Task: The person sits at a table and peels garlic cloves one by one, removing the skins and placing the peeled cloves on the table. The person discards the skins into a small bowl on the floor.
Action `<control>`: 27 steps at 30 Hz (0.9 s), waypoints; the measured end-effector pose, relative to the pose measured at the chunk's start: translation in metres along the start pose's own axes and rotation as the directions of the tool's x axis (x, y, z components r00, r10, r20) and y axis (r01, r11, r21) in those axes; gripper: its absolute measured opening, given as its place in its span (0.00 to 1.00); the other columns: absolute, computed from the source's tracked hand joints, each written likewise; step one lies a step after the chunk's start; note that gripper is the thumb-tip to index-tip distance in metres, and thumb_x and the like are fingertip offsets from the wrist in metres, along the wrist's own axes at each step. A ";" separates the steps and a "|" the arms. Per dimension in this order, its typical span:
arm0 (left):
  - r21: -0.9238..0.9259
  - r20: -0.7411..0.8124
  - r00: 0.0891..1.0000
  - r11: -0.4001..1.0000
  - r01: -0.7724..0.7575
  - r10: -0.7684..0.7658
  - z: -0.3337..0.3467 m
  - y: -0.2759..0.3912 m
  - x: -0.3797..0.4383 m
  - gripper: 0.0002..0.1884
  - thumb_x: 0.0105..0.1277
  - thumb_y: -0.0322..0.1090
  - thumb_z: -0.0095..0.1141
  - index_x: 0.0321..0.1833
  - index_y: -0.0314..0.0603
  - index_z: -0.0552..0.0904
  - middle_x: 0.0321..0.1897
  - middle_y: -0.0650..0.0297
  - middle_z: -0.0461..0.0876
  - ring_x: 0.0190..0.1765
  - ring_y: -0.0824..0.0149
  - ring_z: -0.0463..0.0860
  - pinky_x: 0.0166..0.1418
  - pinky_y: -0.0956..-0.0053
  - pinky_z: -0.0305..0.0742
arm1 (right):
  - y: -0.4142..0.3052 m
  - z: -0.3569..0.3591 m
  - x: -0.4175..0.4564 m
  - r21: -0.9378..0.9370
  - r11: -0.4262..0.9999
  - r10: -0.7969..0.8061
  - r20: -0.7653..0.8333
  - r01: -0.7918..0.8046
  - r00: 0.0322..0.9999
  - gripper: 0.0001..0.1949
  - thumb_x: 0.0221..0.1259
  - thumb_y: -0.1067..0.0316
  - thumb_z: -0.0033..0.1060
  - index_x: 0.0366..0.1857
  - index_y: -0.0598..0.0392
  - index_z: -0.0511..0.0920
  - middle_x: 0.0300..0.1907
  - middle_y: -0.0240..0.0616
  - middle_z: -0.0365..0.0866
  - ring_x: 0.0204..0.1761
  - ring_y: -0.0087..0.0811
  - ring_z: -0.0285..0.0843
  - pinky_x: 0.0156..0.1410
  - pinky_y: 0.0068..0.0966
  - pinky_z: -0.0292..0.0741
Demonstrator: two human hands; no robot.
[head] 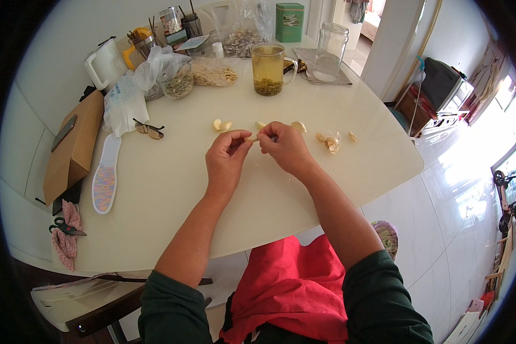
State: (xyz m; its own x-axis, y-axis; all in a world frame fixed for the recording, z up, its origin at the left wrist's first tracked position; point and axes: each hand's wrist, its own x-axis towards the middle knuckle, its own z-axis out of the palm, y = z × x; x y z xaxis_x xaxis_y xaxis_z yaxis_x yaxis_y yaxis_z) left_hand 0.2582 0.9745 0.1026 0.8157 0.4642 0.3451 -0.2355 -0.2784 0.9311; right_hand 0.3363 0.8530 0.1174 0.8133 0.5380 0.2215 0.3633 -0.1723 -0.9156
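Over the table my left hand (227, 155) pinches one end of a garlic clove (251, 138) between thumb and fingertips. The curled fingers of my right hand (286, 148) are closed at the clove's other end and hide part of it. Just beyond my left hand lie pale peeled garlic cloves (222, 125). Another clove (260, 125) shows behind the fingers, partly covered. A larger clove (299, 126) is close behind my right hand. To the right are a heap of papery garlic skins (331, 142) and a small clove (353, 136).
On the cream table (163, 193) stand a glass mug of tea (268, 71), a glass jar (330, 51) and a green tin (289, 23). Sunglasses (149, 129), an insole (105, 176), a cardboard box (75, 146) and scissors on a cloth (66, 227) lie left.
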 end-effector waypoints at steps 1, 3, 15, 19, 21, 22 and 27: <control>-0.052 -0.001 1.000 0.998 0.024 -0.024 -0.001 0.001 0.000 0.08 0.60 0.24 0.56 0.42 0.37 0.79 0.36 0.67 0.79 0.39 0.77 0.77 0.47 0.82 0.73 | -0.001 0.000 0.000 0.016 1.000 0.020 0.003 -0.020 1.000 0.09 0.56 0.67 0.55 0.28 0.63 0.75 0.22 0.35 0.78 0.25 0.21 0.75 0.31 0.19 0.72; -0.153 0.000 0.997 0.986 0.071 -0.072 -0.004 0.002 0.003 0.07 0.61 0.26 0.55 0.43 0.36 0.79 0.36 0.67 0.79 0.40 0.76 0.77 0.48 0.81 0.73 | -0.003 0.000 0.000 0.049 0.997 0.059 0.012 -0.060 0.998 0.09 0.57 0.66 0.54 0.29 0.63 0.75 0.23 0.35 0.79 0.25 0.21 0.76 0.31 0.19 0.72; 0.292 -0.116 0.990 0.949 0.115 -0.084 -0.059 -0.014 0.025 0.09 0.59 0.31 0.56 0.42 0.39 0.79 0.32 0.66 0.79 0.35 0.74 0.76 0.43 0.79 0.71 | 0.001 -0.033 0.006 0.871 0.416 0.306 0.136 -0.261 0.942 0.06 0.54 0.67 0.46 0.22 0.52 0.67 0.23 0.34 0.69 0.20 0.19 0.61 0.20 0.14 0.55; 0.576 -0.077 0.997 0.817 0.023 0.026 -0.048 -0.018 0.019 0.11 0.58 0.30 0.56 0.44 0.41 0.78 0.40 0.62 0.78 0.44 0.66 0.76 0.49 0.72 0.71 | 0.010 -0.056 0.010 0.949 0.300 0.262 0.013 -0.095 0.965 0.06 0.53 0.68 0.47 0.21 0.51 0.65 0.24 0.34 0.68 0.19 0.18 0.58 0.18 0.14 0.51; 0.648 -0.068 0.981 0.756 -0.097 0.184 -0.041 -0.014 0.017 0.11 0.57 0.30 0.56 0.44 0.42 0.78 0.44 0.60 0.76 0.49 0.63 0.74 0.53 0.69 0.69 | 0.008 -0.063 0.006 0.954 0.297 0.254 -0.116 0.037 0.960 0.06 0.53 0.69 0.49 0.22 0.51 0.65 0.24 0.33 0.67 0.18 0.17 0.56 0.19 0.13 0.51; 0.654 -0.051 0.966 0.740 -0.159 0.254 -0.038 -0.011 0.017 0.11 0.57 0.29 0.56 0.44 0.42 0.78 0.46 0.60 0.75 0.52 0.62 0.73 0.54 0.68 0.68 | 0.006 -0.070 0.000 0.948 0.308 0.253 -0.159 0.077 0.954 0.06 0.53 0.69 0.49 0.22 0.51 0.65 0.24 0.33 0.67 0.18 0.17 0.56 0.19 0.13 0.50; 0.588 0.089 0.924 0.729 -0.350 0.372 -0.019 0.005 0.001 0.12 0.56 0.26 0.55 0.44 0.42 0.78 0.48 0.61 0.74 0.56 0.60 0.70 0.58 0.67 0.66 | 0.004 -0.126 -0.079 0.748 0.531 0.190 -0.564 0.398 0.804 0.08 0.58 0.66 0.47 0.21 0.49 0.65 0.21 0.27 0.62 0.16 0.15 0.51 0.18 0.13 0.48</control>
State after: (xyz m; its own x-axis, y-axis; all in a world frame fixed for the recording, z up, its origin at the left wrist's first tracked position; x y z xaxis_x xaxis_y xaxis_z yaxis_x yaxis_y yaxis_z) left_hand 0.2484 0.9894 0.1099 0.7133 0.2501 0.6547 -0.1469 -0.8600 0.4886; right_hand 0.3309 0.7061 0.1382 0.9790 -0.0655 0.1929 0.1774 0.7396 -0.6493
